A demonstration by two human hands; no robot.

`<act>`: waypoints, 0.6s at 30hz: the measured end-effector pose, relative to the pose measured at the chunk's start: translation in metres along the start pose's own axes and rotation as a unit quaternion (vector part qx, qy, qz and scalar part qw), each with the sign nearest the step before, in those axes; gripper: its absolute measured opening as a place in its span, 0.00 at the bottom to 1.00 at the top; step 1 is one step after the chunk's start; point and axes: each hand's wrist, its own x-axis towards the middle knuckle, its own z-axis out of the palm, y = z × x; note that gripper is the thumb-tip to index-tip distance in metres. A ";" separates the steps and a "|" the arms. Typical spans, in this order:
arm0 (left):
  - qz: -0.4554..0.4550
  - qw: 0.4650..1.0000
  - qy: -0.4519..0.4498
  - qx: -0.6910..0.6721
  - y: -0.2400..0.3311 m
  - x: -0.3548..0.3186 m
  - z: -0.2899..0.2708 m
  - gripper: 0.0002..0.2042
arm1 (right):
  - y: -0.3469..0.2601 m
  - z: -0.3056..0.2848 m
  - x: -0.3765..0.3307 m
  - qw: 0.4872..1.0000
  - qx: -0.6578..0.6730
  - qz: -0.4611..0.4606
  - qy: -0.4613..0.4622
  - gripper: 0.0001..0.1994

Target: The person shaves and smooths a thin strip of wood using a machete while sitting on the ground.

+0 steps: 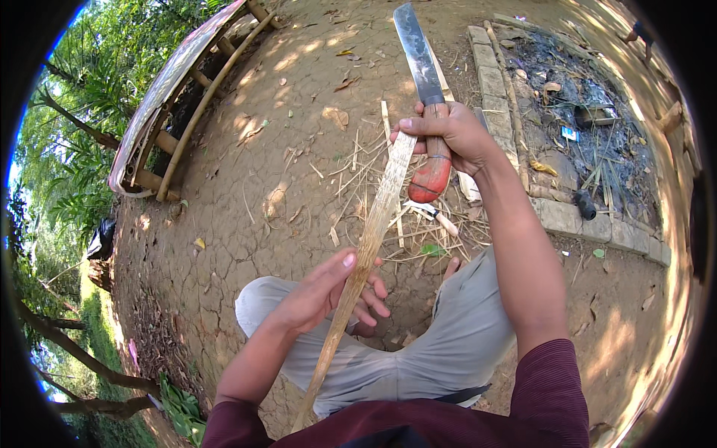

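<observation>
In my right hand (455, 138) is a machete (420, 56) with a dark, worn blade pointing up and away. Its curved wooden handle has a red butt. The thumb of that hand also pins the far end of a long, flat wooden strip (381, 198) beside the handle. Nearer my body, my left hand (328, 291) loosely holds the same strip, thumb along its left edge and fingers passing underneath. The strip slants down toward my body at the lower left. On the ground below the machete lies a small knife (446, 224) with a light wooden handle.
Wood slivers (358, 160) litter the cracked earth before my crossed legs (396, 373). To the right, bricks (491, 82) border an ashy pit (590, 104) with scraps in it. A low bamboo platform (179, 97) stands at the far left, near trees.
</observation>
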 end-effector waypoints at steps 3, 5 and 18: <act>0.034 0.997 -0.036 0.058 0.007 0.030 -0.017 0.19 | 0.003 0.013 0.000 0.994 -0.082 -0.007 0.073 0.21; 0.045 0.997 -0.018 0.067 0.006 0.051 -0.031 0.19 | 0.014 0.018 0.008 0.978 -0.145 -0.029 0.150 0.27; 0.195 0.973 0.096 -0.073 0.015 0.053 -0.066 0.14 | 0.071 0.098 -0.072 0.859 -0.486 -0.141 0.077 0.17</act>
